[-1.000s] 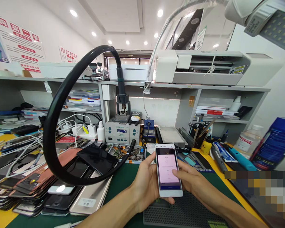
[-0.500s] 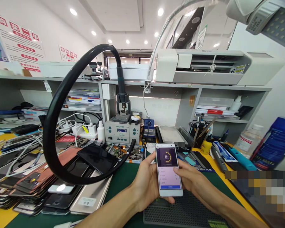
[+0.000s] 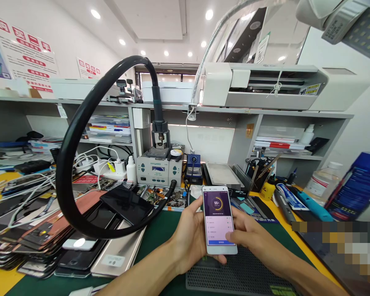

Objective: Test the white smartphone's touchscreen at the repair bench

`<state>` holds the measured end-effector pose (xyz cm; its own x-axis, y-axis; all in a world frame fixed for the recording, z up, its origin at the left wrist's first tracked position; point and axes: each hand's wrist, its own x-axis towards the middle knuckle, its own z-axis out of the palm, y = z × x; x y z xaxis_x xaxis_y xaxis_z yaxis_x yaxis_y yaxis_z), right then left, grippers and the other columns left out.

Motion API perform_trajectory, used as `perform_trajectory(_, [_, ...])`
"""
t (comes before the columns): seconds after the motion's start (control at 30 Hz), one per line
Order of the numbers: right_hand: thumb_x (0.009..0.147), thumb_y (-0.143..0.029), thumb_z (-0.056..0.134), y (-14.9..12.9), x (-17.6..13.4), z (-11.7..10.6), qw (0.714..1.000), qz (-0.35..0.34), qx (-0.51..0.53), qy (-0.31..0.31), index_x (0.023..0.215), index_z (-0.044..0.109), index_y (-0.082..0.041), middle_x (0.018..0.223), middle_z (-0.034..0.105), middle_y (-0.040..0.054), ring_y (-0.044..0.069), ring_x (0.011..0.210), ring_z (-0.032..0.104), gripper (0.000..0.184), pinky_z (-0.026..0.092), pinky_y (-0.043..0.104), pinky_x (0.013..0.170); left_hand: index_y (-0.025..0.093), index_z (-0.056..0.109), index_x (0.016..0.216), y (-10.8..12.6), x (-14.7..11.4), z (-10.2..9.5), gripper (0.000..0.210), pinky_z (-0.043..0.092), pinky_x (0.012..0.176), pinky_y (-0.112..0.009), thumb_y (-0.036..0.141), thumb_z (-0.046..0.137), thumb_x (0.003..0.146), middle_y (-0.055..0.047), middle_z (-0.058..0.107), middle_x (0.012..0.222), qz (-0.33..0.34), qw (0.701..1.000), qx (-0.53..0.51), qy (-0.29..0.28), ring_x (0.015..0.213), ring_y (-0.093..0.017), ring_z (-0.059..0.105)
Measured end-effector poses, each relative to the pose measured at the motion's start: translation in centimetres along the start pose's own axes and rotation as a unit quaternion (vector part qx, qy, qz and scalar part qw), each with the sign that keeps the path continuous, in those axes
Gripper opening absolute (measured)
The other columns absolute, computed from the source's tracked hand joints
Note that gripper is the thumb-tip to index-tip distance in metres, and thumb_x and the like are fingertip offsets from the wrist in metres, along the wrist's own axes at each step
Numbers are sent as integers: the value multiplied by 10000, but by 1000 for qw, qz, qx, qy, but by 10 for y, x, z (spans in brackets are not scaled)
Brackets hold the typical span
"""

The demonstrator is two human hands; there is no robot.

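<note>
A white smartphone [image 3: 219, 220] is held upright over the dark textured mat [image 3: 234, 275], its lit screen facing me. The screen shows a ring gauge reading 55, a list, and a blue bar at the bottom. My left hand [image 3: 189, 234] grips the phone from the left and below, thumb along its left edge and fingertips showing under its lower end. At the right edge is my right hand [image 3: 248, 230], its thumb on the lower part of the screen. The other right fingers pass behind the phone and are partly hidden.
Stacked phones and phone parts [image 3: 77, 242] fill the left side. A thick black hose [image 3: 64, 152] loops above them from a hot-air station [image 3: 158, 170]. Circuit boards lie in a tray [image 3: 179, 208]. Tools, a clear bottle [image 3: 323, 183] and a blue container [image 3: 354, 187] stand at the right.
My right thumb has slid down the screen, from the middle of the list to just above the blue bar. The list has shifted slightly downward. My left hand keeps its hold.
</note>
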<state>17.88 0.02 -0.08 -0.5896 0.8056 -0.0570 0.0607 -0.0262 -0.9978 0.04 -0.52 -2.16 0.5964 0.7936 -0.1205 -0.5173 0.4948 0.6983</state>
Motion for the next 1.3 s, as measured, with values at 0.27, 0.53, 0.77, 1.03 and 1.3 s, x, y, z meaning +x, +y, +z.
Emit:
perform_trajectory(0.27, [681,-87,580,0,1,-1,998,2,38,-49,1417,399,-220,990,745,29,192,772,685,770,484,317,732,63,704,1100,0,0,0,767,553,499,-324,715,353,901,-167,642,932,-2,1000,4,2,740,-252,645])
perform_trajectory(0.53, [835,-157,578,2,1,-11,997,29,47,-58,1458,378,-245,1078,735,84,226,807,701,660,509,386,772,68,691,1138,1,-1,1,785,548,495,-325,728,341,895,-187,648,988,-10,1000,4,-3,743,-265,654])
perform_trajectory(0.77, [742,-151,642,0,2,-14,993,24,52,-99,1502,344,-270,1094,728,73,215,774,691,824,499,378,788,77,697,1118,-1,0,0,783,546,490,-325,736,341,889,-152,633,905,-12,1000,-1,-12,698,-243,633])
perform_trajectory(1.03, [834,-165,627,3,1,-17,995,30,40,-86,1491,364,-277,1129,723,90,225,826,695,716,504,405,811,73,693,1132,0,1,-1,799,545,482,-326,738,320,892,-168,645,931,-13,1000,-2,-9,702,-252,650])
perform_trajectory(1.3, [944,-377,587,3,2,-12,995,60,76,-17,1369,516,-248,1138,720,96,257,910,706,449,529,412,805,84,691,1160,1,0,0,788,551,488,-333,733,331,894,-163,643,922,-16,1000,1,2,733,-273,662])
